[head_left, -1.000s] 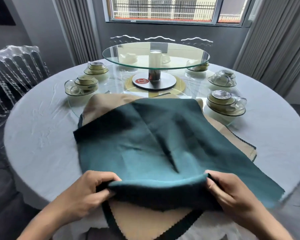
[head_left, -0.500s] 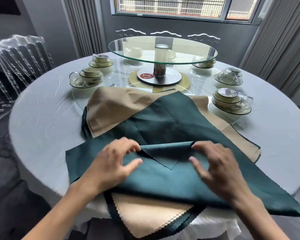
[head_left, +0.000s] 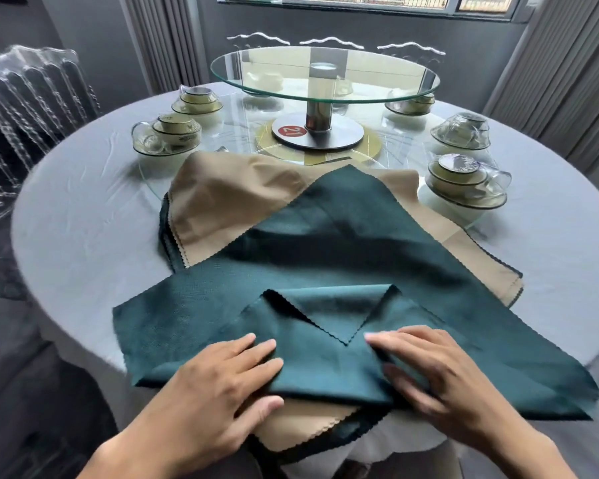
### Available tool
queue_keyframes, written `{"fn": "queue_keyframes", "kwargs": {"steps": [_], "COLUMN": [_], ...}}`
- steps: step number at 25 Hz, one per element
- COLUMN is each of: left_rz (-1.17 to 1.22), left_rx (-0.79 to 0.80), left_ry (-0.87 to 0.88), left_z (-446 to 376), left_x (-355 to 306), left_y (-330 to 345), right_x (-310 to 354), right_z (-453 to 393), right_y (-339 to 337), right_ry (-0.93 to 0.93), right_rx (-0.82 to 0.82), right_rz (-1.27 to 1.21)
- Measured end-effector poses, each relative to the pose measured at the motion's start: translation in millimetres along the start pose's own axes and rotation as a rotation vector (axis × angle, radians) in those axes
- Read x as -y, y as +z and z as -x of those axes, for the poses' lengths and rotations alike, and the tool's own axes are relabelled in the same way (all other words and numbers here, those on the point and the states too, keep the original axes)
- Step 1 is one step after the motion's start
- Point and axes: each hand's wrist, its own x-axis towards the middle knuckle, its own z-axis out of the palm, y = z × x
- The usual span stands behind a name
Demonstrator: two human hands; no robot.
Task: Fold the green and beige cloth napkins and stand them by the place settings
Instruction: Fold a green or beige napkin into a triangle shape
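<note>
Pressing flat on the green napkin, my left hand and right hand lie spread, fingers straight, either side of its folded-back corner. It lies at the near edge of the surface, atop beige napkins. The cloth looks soft, light and limp; I judge corners or fold edges best to pinch.

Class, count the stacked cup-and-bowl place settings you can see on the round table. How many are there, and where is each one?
5 clear: two at the left, two at the right, one far right behind the glass turntable. More may be hidden behind it.
</note>
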Motion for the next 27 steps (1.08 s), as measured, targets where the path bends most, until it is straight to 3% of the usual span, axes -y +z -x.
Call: {"fn": "queue_keyframes", "kwargs": {"steps": [4,10,15,19,27], "left_rz": [-0.088,-0.014,-0.041,-0.060,-0.134], "left_rx": [0.101,0.233,0.081,0.002,0.012], "left_ry": [-0.076,-0.099,0.051,0.070,-0.014], "left_z": [-3,-32,-37,-44,-62], "left_x": [2,20,16,12,17], "left_y": [18,17,10,10,25], "right_x": [-20,-42,-42,-49,-43], "right_z": [-48,-119,-156,-197,-240], "right_y": [9,8,-16,-43,-49], "right_ry": [-0.024,0.160,0.363,0.526,0.603], "right_rx": [0.028,-0.088,-0.377,-0.361,-0.300], "right_rz": [0.116,0.399,0.056,0.027,0.033]}}
